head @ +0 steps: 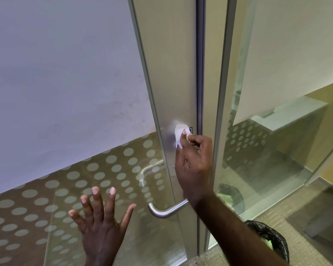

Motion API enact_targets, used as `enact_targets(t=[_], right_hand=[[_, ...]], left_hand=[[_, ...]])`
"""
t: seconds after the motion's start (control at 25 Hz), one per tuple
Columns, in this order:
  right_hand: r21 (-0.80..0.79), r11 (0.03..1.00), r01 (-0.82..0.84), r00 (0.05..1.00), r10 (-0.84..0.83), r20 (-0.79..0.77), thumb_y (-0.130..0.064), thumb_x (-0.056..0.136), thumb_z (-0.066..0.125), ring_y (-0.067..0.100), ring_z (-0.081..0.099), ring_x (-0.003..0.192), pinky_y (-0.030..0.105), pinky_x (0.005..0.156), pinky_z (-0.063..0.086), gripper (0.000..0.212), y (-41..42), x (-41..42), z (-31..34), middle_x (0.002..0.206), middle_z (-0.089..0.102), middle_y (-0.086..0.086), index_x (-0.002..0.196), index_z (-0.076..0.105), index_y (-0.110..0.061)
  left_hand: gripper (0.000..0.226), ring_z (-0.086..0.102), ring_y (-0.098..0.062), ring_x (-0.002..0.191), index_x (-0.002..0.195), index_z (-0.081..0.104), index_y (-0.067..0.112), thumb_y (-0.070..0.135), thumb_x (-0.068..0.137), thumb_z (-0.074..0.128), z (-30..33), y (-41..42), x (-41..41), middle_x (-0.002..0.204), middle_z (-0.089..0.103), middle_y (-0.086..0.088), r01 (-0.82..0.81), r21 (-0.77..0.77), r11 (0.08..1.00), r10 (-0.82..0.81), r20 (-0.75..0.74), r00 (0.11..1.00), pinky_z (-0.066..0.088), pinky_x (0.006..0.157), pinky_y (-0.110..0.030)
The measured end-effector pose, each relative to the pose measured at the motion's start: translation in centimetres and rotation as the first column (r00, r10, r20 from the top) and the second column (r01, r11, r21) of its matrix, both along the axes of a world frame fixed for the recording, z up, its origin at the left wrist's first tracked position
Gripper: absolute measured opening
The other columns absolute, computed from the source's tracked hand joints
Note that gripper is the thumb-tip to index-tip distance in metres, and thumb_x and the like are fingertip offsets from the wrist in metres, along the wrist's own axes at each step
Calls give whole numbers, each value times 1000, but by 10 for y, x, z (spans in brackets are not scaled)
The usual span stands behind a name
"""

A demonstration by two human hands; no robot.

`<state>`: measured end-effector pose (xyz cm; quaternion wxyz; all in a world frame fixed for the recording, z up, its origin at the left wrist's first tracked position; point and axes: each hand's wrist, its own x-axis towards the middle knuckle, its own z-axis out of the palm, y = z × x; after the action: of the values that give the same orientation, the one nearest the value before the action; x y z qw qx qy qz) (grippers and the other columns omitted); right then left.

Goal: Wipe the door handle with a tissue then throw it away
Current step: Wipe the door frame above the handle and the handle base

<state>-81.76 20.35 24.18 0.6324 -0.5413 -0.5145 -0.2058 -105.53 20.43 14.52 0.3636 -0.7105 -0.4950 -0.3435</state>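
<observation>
1. Tissue [179, 135]: small, white, crumpled, pinched between thumb and fingertips of the right hand [192, 160]; pressed to the metal door stile [171, 83], well above the lever.
2. Door handle [166, 209]: brushed-metal lever, jutting left from the stile, low in the scene, partly hidden by the right wrist; not touched by the tissue at this moment.
3. Left hand [102, 219]: open, fingers spread, holding nothing, raised before the dotted glass panel [75, 179] just left of the lever; contact with the glass impossible to tell.
4. Step in hand, by judgement: wiping, with the tissue working the plate area above the lever rather than the lever itself; wiping of the lever apparently not complete.
5. Next move calls for: bringing the tissue down to the lever, wrapping it round the bar, rubbing along its length to the curved end.
6. Afterwards: tissue to the bin [271, 240], lined with a black bag, on the floor near and right of the door, within easy reach.
</observation>
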Motion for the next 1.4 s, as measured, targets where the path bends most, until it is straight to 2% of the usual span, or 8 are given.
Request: enact_targets(t=[0.16,0.32,0.56,0.76,0.92,1.08,1.2,1.4], right_hand=[[-71,997,-16,985,28,168,-13,99,44,23,46,100,31,77,55,36,-3,-9,0,112,38,8,127,57,5],[-256,951,172,944,-85,319,-21,90,45,24,40,102,37,79,57,55,-13,-15,-13,118,35,13,141,37,-1],[-361,885,295,929,-177,324,-38,89,36,25,38,109,41,91,49,65,-21,-28,0,124,34,13,146,26,-7],[-292,922,255,935,-159,317,-28,96,45,25,42,108,39,89,49,53,-15,-22,7,121,38,12,142,37,-4],[-303,925,231,938,-129,322,-10,87,64,26,44,102,41,79,56,51,-21,-13,-18,112,43,14,134,49,3],[-250,952,179,946,-97,309,0,90,46,23,43,98,35,77,55,44,-17,-15,-11,108,39,11,133,46,6],[-196,965,173,947,-108,304,6,87,52,23,43,96,33,80,52,46,-10,-17,3,106,39,11,133,47,8],[-232,956,180,935,-93,343,-1,93,40,23,43,94,39,76,58,41,-18,-18,-28,103,39,11,133,43,5]], left_hand=[[97,-5,-25,151,155,14,20,66,83,58,0,2,-1,165,1,-9,8,9,1000,-8,-10,1000,-8,118,-50],[99,-5,-26,151,155,14,19,66,81,61,-2,3,-2,164,3,-10,7,25,1000,-7,-19,1000,-8,119,-50],[100,-7,-26,151,156,13,18,66,82,60,-3,3,-4,164,1,-10,17,23,1000,-16,-27,999,-10,118,-50],[100,-8,-26,151,156,11,19,66,82,60,-2,4,-5,165,-1,-9,21,7,1000,-21,-28,999,-11,117,-50],[100,-6,-25,151,156,13,19,66,82,60,-2,5,-5,165,1,-9,18,12,1000,-18,-22,1000,-11,118,-49],[99,-4,-26,151,155,15,18,66,82,60,-4,5,-4,164,4,-10,20,29,999,-19,-20,1000,-10,119,-50],[98,-4,-26,151,155,15,18,66,82,59,-4,6,-5,164,5,-10,19,38,999,-18,-22,1000,-9,119,-50],[99,-3,-27,151,155,15,18,67,82,60,-5,8,-5,164,6,-10,16,46,999,-14,-32,999,-9,119,-50]])
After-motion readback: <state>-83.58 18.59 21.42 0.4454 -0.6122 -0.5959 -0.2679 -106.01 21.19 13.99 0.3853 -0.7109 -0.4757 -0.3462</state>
